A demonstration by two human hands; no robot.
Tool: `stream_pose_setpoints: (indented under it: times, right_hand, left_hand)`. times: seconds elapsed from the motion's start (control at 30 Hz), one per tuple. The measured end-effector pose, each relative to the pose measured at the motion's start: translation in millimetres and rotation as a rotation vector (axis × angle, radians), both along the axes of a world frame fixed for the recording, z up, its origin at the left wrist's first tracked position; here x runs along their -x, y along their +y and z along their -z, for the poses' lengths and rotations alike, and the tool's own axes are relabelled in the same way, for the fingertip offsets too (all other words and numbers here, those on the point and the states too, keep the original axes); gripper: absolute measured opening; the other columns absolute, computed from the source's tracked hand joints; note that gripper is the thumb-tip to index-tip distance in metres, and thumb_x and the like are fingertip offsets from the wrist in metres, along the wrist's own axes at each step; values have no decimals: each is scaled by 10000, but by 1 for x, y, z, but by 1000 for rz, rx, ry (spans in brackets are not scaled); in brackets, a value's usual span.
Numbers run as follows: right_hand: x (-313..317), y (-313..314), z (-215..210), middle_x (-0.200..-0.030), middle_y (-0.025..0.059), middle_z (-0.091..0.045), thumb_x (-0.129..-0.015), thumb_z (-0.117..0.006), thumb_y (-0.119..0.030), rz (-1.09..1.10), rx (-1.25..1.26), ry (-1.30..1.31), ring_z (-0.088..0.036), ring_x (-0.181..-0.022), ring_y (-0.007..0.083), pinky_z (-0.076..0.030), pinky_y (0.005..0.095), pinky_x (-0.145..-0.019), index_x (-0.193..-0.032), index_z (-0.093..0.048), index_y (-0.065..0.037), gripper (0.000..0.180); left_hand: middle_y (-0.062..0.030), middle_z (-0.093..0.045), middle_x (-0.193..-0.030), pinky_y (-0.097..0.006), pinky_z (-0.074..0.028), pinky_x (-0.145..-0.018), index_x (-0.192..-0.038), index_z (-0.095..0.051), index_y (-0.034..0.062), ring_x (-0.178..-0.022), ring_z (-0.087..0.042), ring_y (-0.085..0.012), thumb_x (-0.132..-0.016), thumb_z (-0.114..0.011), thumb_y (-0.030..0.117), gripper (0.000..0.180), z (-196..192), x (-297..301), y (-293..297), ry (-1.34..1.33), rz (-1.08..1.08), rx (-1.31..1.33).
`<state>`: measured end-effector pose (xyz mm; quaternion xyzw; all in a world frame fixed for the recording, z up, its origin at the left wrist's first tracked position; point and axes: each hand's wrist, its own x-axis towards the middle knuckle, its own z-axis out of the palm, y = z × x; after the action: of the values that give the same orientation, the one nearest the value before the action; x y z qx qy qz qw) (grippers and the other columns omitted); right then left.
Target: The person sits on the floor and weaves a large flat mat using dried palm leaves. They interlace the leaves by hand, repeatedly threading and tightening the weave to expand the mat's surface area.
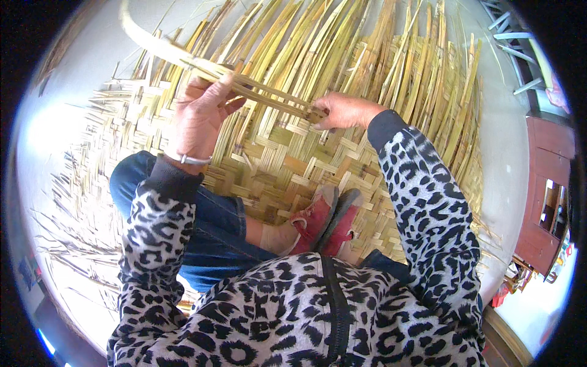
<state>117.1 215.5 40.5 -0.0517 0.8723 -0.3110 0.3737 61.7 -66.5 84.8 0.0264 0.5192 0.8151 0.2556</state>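
my left hand (199, 113) wrapped tight round long bamboo strips (257, 88), right hand (343, 111) fingers pinching their ends, half-woven mat (318, 165) underneath

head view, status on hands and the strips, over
Left hand shut on strips, mid-length. Right hand pinching their end at the mat. Red shoes rest on the mat, below the hands, not in the way.

Left hand (200, 116) raised in closed grip, right hand (343, 111) pinching, both forearms extended forward.
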Motion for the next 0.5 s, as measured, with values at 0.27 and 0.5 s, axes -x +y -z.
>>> stream_pose_setpoints:
  times: [0.27, 0.5]
  right_hand:
    - [3, -17, -3, -888, 195, -657, -865, -635, -314, -175, -268, 137, -635, -872, 352, -500, 440, -785, -1084, -649, -47, 346]
    - [-27, -32, -7, -845, 176, -661, -837, -577, -171, -93, -407, 387, -658, -815, 357, -530, 460, -710, -954, -664, -51, 189]
  left_hand:
    - [-136, -669, -954, -401, -501, -833, -1014, -561, 34, -970, -629, -240, -1010, -466, 244, 231, 26, 61, -32, -336, -220, 97]
    - [-154, -665, -840, -420, -524, -578, -983, -616, 18, -673, -649, -286, -901, -587, 503, 493, 50, 137, 17, 61, -80, 581]
